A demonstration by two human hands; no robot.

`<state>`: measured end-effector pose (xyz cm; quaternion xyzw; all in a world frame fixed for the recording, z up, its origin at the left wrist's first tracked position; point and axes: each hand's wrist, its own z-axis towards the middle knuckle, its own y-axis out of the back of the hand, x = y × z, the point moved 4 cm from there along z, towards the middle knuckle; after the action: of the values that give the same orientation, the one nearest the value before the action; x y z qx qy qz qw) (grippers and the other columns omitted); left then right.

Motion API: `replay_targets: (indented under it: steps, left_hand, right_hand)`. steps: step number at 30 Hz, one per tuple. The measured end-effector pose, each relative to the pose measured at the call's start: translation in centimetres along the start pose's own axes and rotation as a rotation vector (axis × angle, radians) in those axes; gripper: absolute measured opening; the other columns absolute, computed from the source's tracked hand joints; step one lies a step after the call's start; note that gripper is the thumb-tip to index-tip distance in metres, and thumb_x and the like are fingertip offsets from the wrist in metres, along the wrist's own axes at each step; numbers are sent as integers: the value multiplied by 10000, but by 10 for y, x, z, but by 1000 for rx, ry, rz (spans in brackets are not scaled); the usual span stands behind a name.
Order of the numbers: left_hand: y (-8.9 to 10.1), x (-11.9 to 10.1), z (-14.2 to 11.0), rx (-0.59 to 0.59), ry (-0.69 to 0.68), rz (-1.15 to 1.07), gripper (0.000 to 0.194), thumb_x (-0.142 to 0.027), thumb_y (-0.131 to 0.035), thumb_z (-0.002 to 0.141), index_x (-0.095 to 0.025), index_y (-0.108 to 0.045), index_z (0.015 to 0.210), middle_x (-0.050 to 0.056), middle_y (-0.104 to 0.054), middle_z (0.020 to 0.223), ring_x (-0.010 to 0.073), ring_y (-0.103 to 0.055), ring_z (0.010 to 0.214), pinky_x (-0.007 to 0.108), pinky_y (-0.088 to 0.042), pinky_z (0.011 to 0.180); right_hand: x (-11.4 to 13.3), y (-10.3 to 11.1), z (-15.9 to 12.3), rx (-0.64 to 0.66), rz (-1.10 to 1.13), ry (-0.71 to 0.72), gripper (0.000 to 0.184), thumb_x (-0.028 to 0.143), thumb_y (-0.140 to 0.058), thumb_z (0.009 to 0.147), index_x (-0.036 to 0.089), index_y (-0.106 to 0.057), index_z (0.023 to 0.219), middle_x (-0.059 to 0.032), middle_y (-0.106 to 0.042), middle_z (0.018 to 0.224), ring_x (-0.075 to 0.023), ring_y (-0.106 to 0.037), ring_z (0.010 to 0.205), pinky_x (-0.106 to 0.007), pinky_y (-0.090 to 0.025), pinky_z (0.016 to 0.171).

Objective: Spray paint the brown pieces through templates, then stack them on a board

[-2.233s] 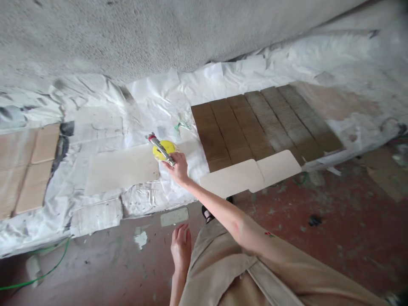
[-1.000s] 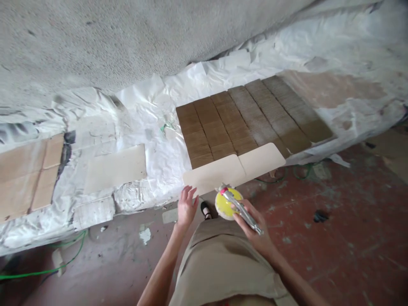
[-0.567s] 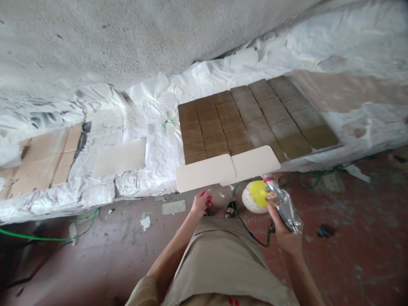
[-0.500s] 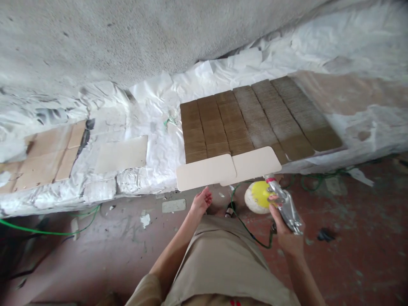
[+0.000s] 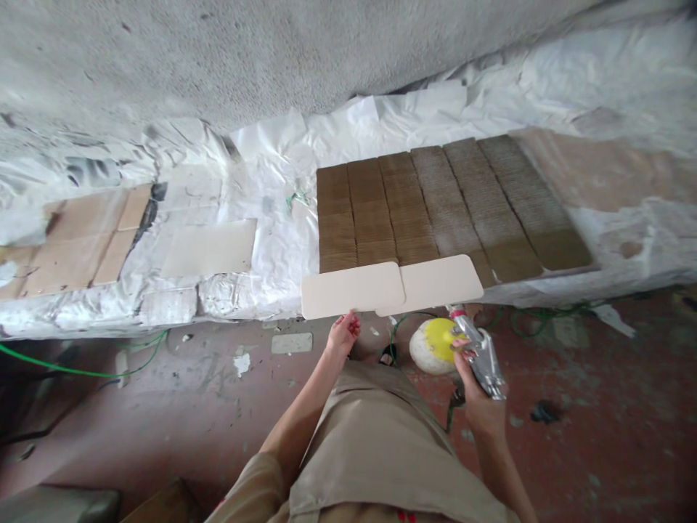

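Note:
My right hand (image 5: 479, 381) is wrapped around a metal spray gun (image 5: 483, 356) with a yellow-and-white round cup (image 5: 433, 345) on its left side. The gun's nozzle end is just below the right cream panel (image 5: 438, 283). My left hand (image 5: 343, 334) has its fingers curled in, with a fingertip at the lower edge of the left cream panel (image 5: 351, 292); whether it grips that edge is hidden. Both panels are flat with rounded corners, and they overlap where they meet. They are at the near end of several rows of brown stacked panels (image 5: 370, 211).
White plastic sheeting (image 5: 283, 254) covers the long bench below a rough grey wall (image 5: 245, 65). Flattened cardboard (image 5: 90, 232) and a pale board (image 5: 212, 247) lie at the left. A green hose (image 5: 81, 369) and scraps are on the red floor (image 5: 218, 421).
The camera view has shifted slightly. My left hand has come up to the left panel's lower edge. The spray gun and my right hand have moved a little left. The panels stay in place.

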<state>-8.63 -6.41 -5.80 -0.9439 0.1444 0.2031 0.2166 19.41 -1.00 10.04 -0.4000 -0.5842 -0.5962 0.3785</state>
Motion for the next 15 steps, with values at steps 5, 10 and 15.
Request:
replay_targets:
  steps: [5, 10, 15]
  left_hand:
    - [1, -1, 0, 4, -36, 44, 278, -240, -823, 708, -134, -567, 729, 1, -636, 613, 79, -570, 495, 180, -410, 467]
    - [2, -3, -2, -1, -56, 103, 284, -261, -826, 700, -134, -574, 729, -3, -636, 617, 78, -574, 496, 187, -414, 477]
    - [1, -5, -6, -6, -71, 151, 295, -299, -820, 704, -138, -575, 732, -3, -630, 620, 87, -582, 509, 202, -429, 493]
  right_hand:
    - [-4, -5, 1, 15, 47, -39, 288, 384, -637, 797, 192, -713, 998, -95, -742, 1007, -280, -688, 1001, -394, -551, 887]
    - [-5, -8, 3, 16, 61, -64, 312, 406, -659, 784, 185, -717, 997, -86, -746, 997, -274, -699, 964, -386, -558, 873]
    - [-2, -9, 5, 11, 36, -50, 289, 413, -644, 792, 194, -716, 967, -82, -747, 976, -276, -704, 942, -392, -568, 857]
